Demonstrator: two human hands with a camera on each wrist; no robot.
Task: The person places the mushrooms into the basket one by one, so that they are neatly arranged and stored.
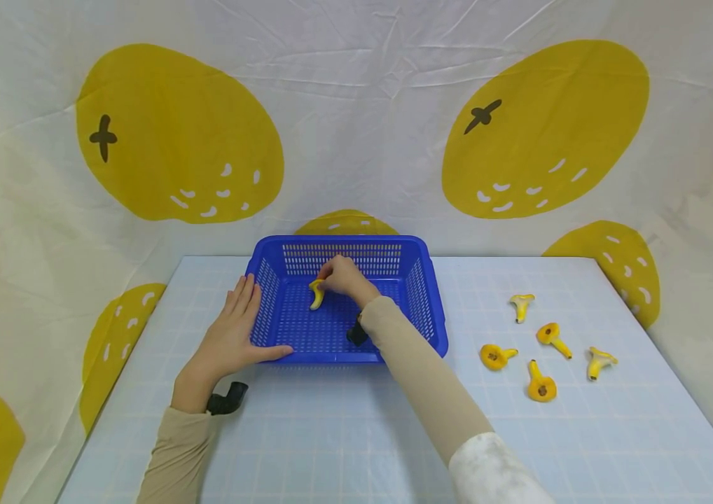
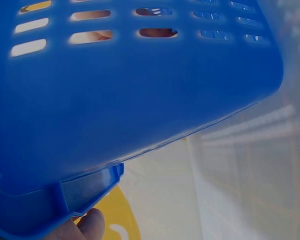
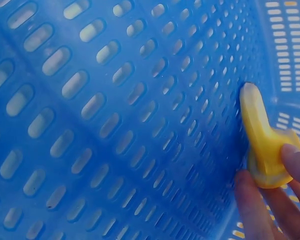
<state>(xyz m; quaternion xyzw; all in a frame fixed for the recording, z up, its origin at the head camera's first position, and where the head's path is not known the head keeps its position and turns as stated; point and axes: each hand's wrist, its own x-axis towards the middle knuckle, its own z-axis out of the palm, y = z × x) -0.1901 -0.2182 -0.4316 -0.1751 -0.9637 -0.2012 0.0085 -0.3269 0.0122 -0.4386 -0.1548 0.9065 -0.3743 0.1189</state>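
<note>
A blue plastic basket (image 1: 331, 358) with slotted walls stands near the table's back edge. Inside it, my right hand (image 1: 345, 278) pinches a yellow chanterelle mushroom (image 1: 316, 295) by its cap. In the right wrist view, the fingers (image 3: 252, 205) and thumb are on the cap of that chanterelle (image 3: 257, 112), whose pale stem end reaches the basket floor. My left hand (image 1: 230, 339) rests on the basket's left rim with straight fingers, its thumb lying over the front rim. The left wrist view is mostly filled by the basket's outer wall (image 2: 140, 90), with a fingertip at the bottom.
Several more chanterelles (image 1: 542, 388) lie spread on the right of the table (image 1: 344, 448), stems pointing various ways. A white cloth backdrop (image 1: 356, 140) with yellow fruit prints rises behind the basket. Black wrist cameras (image 1: 227, 399) sit below both hands.
</note>
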